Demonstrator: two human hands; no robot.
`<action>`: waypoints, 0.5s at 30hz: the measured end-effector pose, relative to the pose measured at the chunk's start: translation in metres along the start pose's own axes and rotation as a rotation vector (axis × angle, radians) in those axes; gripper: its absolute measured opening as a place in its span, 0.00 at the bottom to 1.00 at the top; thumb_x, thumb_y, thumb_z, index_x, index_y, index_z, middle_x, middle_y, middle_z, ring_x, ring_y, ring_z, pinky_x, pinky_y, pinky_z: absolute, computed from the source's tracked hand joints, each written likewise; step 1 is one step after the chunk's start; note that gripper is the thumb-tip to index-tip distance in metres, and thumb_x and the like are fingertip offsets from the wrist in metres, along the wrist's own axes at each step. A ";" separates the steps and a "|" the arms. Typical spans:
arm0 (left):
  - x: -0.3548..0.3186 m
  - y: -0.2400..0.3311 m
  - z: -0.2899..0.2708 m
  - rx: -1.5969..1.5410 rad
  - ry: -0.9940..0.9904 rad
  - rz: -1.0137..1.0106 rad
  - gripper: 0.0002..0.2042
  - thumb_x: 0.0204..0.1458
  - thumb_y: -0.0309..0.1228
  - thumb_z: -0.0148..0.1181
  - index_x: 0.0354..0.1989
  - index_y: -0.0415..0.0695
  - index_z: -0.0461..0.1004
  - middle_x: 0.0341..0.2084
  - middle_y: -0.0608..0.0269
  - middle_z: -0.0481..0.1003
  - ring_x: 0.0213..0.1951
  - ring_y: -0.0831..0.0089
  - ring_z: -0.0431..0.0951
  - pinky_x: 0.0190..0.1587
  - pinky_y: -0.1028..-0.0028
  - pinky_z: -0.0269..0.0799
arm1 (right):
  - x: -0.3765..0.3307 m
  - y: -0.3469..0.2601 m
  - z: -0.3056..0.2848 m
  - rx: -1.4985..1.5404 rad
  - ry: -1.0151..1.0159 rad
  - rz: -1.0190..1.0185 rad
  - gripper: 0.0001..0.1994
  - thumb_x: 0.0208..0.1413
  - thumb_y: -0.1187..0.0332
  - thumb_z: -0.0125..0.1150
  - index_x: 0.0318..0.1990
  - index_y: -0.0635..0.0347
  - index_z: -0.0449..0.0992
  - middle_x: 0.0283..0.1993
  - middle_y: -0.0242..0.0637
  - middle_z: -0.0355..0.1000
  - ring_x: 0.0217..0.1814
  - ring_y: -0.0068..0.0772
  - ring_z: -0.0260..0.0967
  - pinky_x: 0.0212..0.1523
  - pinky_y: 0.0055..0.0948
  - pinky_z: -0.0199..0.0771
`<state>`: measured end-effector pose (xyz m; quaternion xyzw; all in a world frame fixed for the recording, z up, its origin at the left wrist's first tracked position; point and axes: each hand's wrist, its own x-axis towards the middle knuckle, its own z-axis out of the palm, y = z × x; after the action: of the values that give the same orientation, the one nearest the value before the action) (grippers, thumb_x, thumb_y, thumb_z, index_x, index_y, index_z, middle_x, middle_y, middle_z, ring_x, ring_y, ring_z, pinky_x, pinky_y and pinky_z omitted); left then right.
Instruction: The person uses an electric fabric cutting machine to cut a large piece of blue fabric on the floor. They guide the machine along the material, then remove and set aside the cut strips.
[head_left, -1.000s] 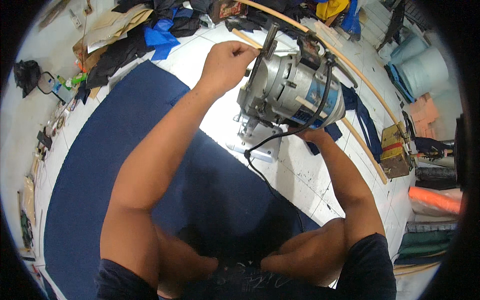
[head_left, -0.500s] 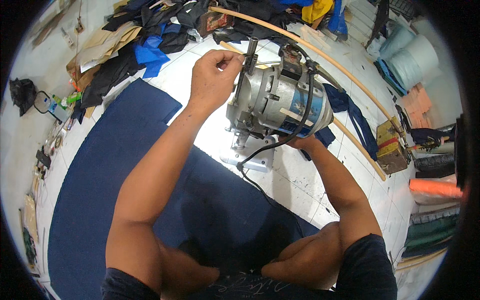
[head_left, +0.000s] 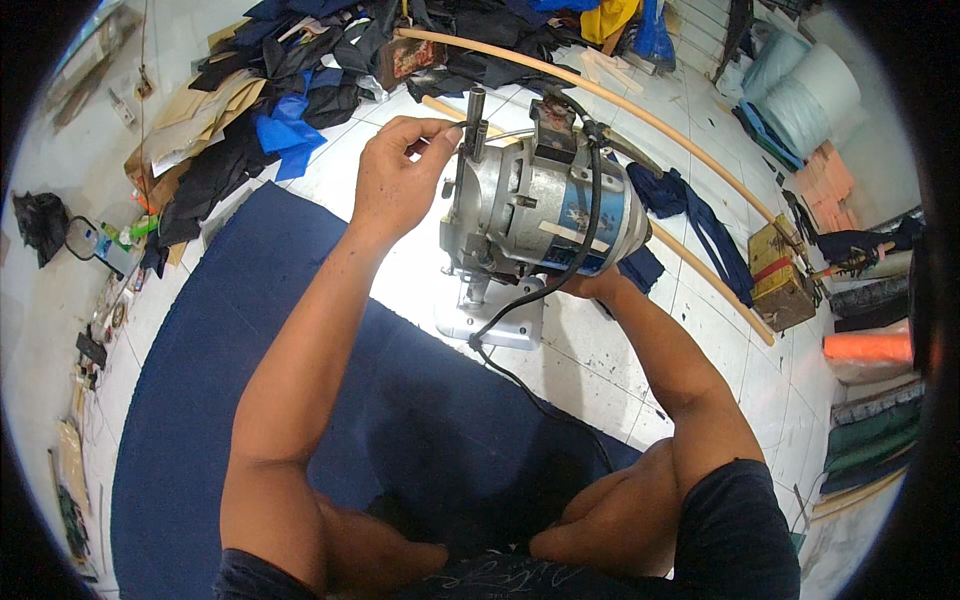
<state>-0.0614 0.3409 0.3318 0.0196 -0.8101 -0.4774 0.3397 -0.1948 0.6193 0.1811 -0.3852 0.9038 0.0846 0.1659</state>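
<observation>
An electric cloth cutting machine, with a silver motor body and a blue label band, stands on its grey base plate. At its upper left end, beside a short upright metal tube, my left hand is closed. Thumb and forefinger pinch a thin dark part of the machine there. My right hand is against the underside of the motor, its fingers hidden behind the body. A black power cord loops over the motor and runs down to the floor. Navy fabric lies spread beneath my arms.
Behind the machine a long wooden strip curves towards a worn yellow box on the right. Dark fabric scraps and brown paper pieces heap up at the far left. Fabric rolls line the right side.
The whole view has shifted slightly, and the machine appears a little further left. Both hands keep their places, the left still pinching at the machine's upper left end.
</observation>
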 end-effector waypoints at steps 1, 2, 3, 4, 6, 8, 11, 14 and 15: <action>0.001 0.000 0.000 -0.002 -0.009 0.006 0.12 0.55 0.34 0.61 0.38 0.37 0.81 0.33 0.59 0.76 0.33 0.72 0.73 0.38 0.72 0.69 | 0.000 -0.001 0.000 -0.018 0.008 0.014 0.31 0.60 0.37 0.41 0.67 0.35 0.64 0.71 0.31 0.59 0.73 0.42 0.53 0.75 0.41 0.48; 0.000 -0.001 -0.002 -0.002 -0.017 0.008 0.12 0.54 0.34 0.61 0.39 0.37 0.81 0.33 0.59 0.76 0.34 0.72 0.73 0.38 0.72 0.69 | 0.000 -0.003 0.000 -0.035 0.013 0.024 0.30 0.60 0.37 0.41 0.67 0.35 0.64 0.71 0.31 0.59 0.73 0.42 0.53 0.75 0.41 0.48; 0.000 -0.002 -0.004 -0.001 -0.024 0.009 0.12 0.54 0.33 0.61 0.39 0.37 0.81 0.34 0.59 0.76 0.34 0.72 0.73 0.38 0.71 0.69 | 0.000 -0.004 -0.001 0.012 -0.007 0.022 0.30 0.60 0.37 0.41 0.67 0.36 0.64 0.70 0.31 0.60 0.72 0.42 0.54 0.75 0.41 0.49; 0.000 -0.003 -0.005 -0.005 -0.036 0.018 0.12 0.54 0.33 0.61 0.40 0.38 0.81 0.34 0.60 0.76 0.34 0.73 0.73 0.39 0.72 0.68 | -0.003 -0.007 -0.007 0.059 -0.027 0.020 0.30 0.60 0.38 0.42 0.67 0.36 0.63 0.70 0.31 0.60 0.72 0.42 0.55 0.75 0.41 0.49; -0.001 -0.005 -0.008 -0.011 -0.055 0.033 0.11 0.55 0.32 0.62 0.43 0.39 0.81 0.36 0.63 0.77 0.35 0.76 0.72 0.42 0.74 0.67 | -0.001 -0.008 -0.005 0.056 -0.012 -0.022 0.30 0.60 0.39 0.42 0.67 0.37 0.63 0.70 0.32 0.61 0.71 0.42 0.56 0.74 0.41 0.50; 0.000 -0.005 -0.004 -0.056 -0.074 0.042 0.11 0.54 0.31 0.62 0.43 0.40 0.81 0.37 0.62 0.77 0.38 0.75 0.73 0.44 0.74 0.67 | 0.000 0.008 0.004 -0.054 0.061 -0.085 0.30 0.61 0.41 0.41 0.68 0.38 0.62 0.69 0.32 0.61 0.70 0.42 0.57 0.74 0.41 0.51; 0.001 -0.010 -0.009 -0.074 -0.083 0.062 0.11 0.54 0.31 0.62 0.44 0.40 0.81 0.38 0.62 0.76 0.41 0.72 0.74 0.46 0.73 0.68 | 0.004 0.002 0.003 0.299 -0.009 -0.117 0.31 0.63 0.41 0.39 0.69 0.42 0.60 0.70 0.36 0.59 0.71 0.45 0.55 0.74 0.44 0.51; -0.001 -0.010 -0.011 -0.035 -0.089 0.065 0.11 0.54 0.31 0.62 0.43 0.40 0.80 0.39 0.61 0.77 0.43 0.70 0.75 0.49 0.71 0.68 | 0.007 0.002 0.009 0.344 0.028 -0.186 0.31 0.64 0.41 0.37 0.69 0.43 0.59 0.71 0.38 0.58 0.73 0.47 0.53 0.74 0.45 0.50; -0.001 -0.010 -0.014 -0.013 -0.093 0.064 0.11 0.55 0.31 0.62 0.43 0.40 0.80 0.39 0.60 0.77 0.43 0.70 0.75 0.49 0.71 0.68 | 0.009 -0.003 0.008 0.224 0.045 -0.197 0.31 0.64 0.41 0.36 0.69 0.43 0.59 0.71 0.38 0.58 0.73 0.47 0.52 0.74 0.45 0.49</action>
<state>-0.0550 0.3250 0.3279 -0.0305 -0.8220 -0.4721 0.3169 -0.1964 0.6131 0.1706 -0.4528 0.8690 -0.0420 0.1951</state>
